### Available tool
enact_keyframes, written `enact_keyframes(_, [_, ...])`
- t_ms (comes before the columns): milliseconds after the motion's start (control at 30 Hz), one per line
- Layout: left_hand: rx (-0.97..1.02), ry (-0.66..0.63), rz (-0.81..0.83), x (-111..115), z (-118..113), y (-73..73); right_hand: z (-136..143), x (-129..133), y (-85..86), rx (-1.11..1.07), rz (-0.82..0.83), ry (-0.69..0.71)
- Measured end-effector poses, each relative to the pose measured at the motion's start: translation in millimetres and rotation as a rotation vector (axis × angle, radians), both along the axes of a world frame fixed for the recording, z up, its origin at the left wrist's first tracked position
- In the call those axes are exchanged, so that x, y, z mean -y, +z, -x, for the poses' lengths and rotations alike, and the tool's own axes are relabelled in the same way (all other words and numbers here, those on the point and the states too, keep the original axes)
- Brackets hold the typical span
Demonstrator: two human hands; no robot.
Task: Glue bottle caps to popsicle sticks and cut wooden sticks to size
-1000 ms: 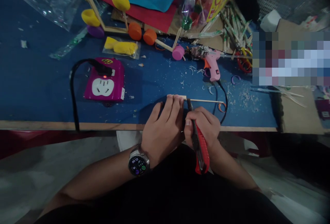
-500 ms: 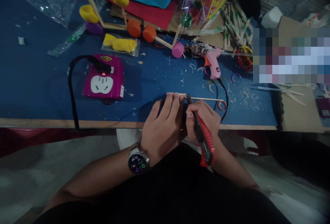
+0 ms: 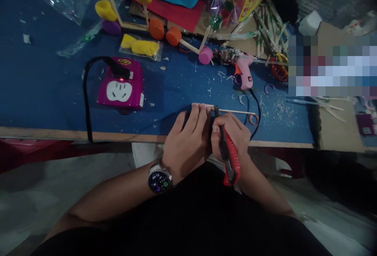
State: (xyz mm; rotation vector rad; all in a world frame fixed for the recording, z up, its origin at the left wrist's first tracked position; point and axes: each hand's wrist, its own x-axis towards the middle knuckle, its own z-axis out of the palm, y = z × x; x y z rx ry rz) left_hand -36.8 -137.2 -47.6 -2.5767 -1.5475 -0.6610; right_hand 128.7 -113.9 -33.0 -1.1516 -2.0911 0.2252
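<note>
A thin wooden stick (image 3: pixel 238 111) lies near the front edge of the blue table. My left hand (image 3: pixel 188 134), with a watch on its wrist, holds it down under the fingertips. My right hand (image 3: pixel 235 132) is closed around a red and black utility knife (image 3: pixel 231 154). The knife's dark front end touches the stick just right of my left fingertips. I cannot make out whether the stick is cut there. An orange ring (image 3: pixel 253 119) lies by the stick's right end.
A pink glue gun (image 3: pixel 245 73) lies behind my hands, its cord running to the table's front edge. On the left stands a magenta power socket (image 3: pixel 122 85) with a plug in it. Behind are joined sticks with coloured caps (image 3: pixel 173 36), scissors (image 3: pixel 279 65) and bundled sticks (image 3: pixel 271 24).
The view has shifted slightly. The knife's rear end is tilted a little further left and up. Both hands stay at the same place on the stick.
</note>
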Motion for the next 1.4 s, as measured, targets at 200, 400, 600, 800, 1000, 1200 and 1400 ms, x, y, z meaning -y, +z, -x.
enact_keyframes(200, [0.032, -0.008, 0.027, 0.4, -0.2, -0.5, -0.7, 1.2, -0.2, 0.021, -0.058, 0.016])
enact_keyframes(400, [0.008, -0.004, 0.015, 0.1, 0.3, 0.7, 0.3, 1.5, -0.9, 0.030, -0.044, 0.019])
enact_keyframes(600, [0.041, 0.004, 0.040, 1.0, 0.3, -1.3, -1.7, 1.9, -1.9, 0.039, -0.017, 0.015])
enact_keyframes(800, [0.031, -0.013, 0.026, 0.0, 0.6, 0.5, -0.4, 0.0, 0.6, 0.000, -0.003, -0.007])
enact_keyframes(1000, [0.006, 0.001, 0.013, -0.3, 0.1, 1.2, -2.3, -1.2, 0.8, -0.034, -0.024, 0.040])
enact_keyframes(1200, [-0.006, 0.006, -0.006, -0.5, 1.3, 0.8, -4.7, 4.6, -2.4, -0.077, -0.073, 0.046])
enact_keyframes(1400, [-0.012, 0.001, 0.006, -1.9, 2.8, 2.4, -5.7, 8.9, -3.9, -0.191, -0.147, -0.043])
